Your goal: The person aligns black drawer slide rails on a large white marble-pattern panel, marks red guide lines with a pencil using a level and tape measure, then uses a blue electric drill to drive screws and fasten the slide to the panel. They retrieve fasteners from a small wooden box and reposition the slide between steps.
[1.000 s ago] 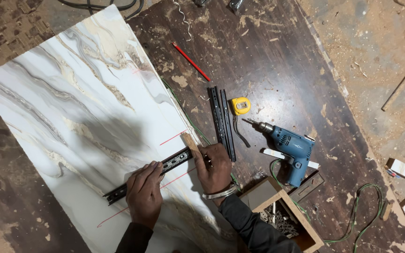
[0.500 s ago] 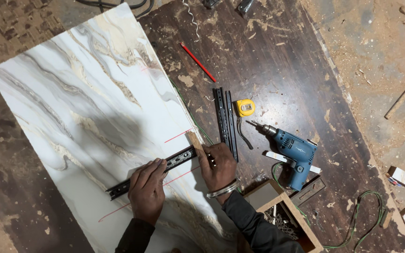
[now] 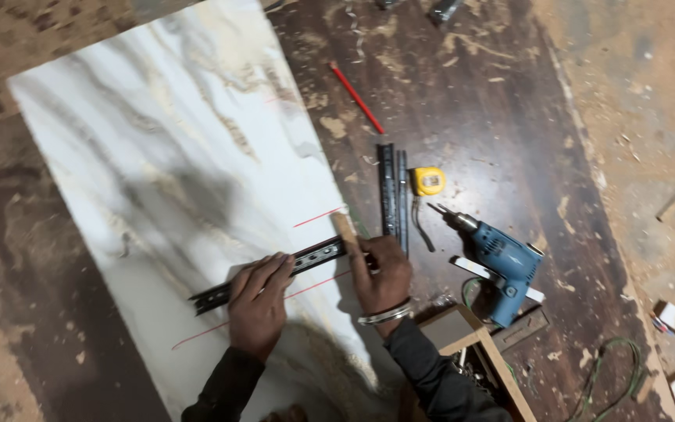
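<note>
Dark wooden desk (image 3: 478, 117) fills most of the frame, dusty with sawdust. Big white marbled panel (image 3: 173, 180) lies across the left and centre, with thin red lines drawn on it near its lower right. Black drawer slide rail (image 3: 275, 273) lies flat on the panel at lower centre, between the red lines, tilted up to the right. My left hand (image 3: 258, 305) presses down on the rail's middle, fingers flat and spread over it. My right hand (image 3: 380, 273) sits at the rail's right end by the panel edge, fingers curled around a small wooden block (image 3: 345, 230) held against it; bangle on that wrist. Blue power drill (image 3: 501, 262) lies right of centre on the desk. Two more black rails (image 3: 392, 195) lie just above my right hand, yellow tape measure (image 3: 428, 181) beside them. Red pencil (image 3: 357, 98) at upper centre.
</note>
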